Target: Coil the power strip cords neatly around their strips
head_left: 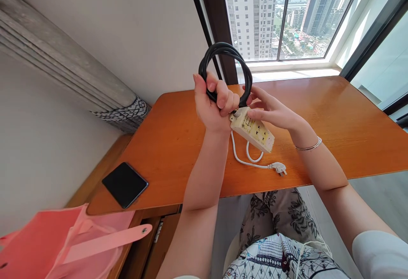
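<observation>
My left hand is wrapped round the lower left of a coiled black cable, which stands up above the fist in a loop. Just below the coil is a yellowed white power strip, tilted, its near end beside my left fingers and wrist. My right hand reaches in from the right with fingers apart. Its fingertips are at the right side of the coil, and its thumb is at the top edge of the strip. Below them, a white cord with a plug lies on the table; its other end is hidden behind the strip.
The brown wooden table has a black phone or tablet near its left front corner. A pink bag with a strap is at the lower left, beside an open cabinet. A window lies beyond the far edge.
</observation>
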The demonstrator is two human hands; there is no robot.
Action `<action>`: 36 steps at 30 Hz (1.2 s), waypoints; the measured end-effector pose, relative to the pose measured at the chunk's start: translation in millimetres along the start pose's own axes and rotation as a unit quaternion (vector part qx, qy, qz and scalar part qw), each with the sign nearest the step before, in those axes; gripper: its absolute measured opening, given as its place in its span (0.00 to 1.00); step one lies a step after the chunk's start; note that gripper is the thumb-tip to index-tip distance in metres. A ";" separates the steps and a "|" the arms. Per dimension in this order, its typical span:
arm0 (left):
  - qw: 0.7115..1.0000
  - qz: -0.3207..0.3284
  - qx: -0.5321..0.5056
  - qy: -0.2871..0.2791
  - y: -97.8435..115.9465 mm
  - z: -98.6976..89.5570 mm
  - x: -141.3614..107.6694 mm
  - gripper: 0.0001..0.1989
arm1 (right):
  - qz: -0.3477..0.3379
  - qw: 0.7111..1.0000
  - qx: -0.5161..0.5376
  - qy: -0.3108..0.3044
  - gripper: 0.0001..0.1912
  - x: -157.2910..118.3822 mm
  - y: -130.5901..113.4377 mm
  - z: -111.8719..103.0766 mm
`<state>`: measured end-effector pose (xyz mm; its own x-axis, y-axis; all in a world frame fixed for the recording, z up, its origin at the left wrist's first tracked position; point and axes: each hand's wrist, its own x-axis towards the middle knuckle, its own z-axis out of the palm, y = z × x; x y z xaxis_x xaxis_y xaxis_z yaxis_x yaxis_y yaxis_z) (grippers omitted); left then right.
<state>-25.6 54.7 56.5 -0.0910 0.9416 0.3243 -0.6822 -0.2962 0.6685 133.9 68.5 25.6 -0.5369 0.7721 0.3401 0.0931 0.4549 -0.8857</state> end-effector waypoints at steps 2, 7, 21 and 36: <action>1.000 0.016 0.006 -0.003 -1.3 -1.7 1.2 0.29 | -0.002 0.999 -0.017 -0.028 0.36 -1.4 0.4 1.7; 0.999 0.037 0.002 0.007 -1.3 -2.1 3.5 0.30 | -0.012 0.997 -0.064 -0.044 0.42 -0.5 6.4 8.0; 0.980 0.004 -0.178 0.087 11.5 -5.2 9.4 0.27 | 0.015 1.000 0.002 -0.013 0.28 6.3 23.9 -8.0; 0.985 -0.045 -0.144 0.079 9.1 -10.1 15.2 0.25 | -0.152 0.964 -0.200 0.088 0.34 4.6 26.8 17.9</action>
<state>-40.5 67.9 60.8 -0.1173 0.9819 0.1488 -0.8686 -0.1741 0.4640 118.9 76.3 -2.2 -0.4432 0.6228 0.6447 0.2884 0.7800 -0.5553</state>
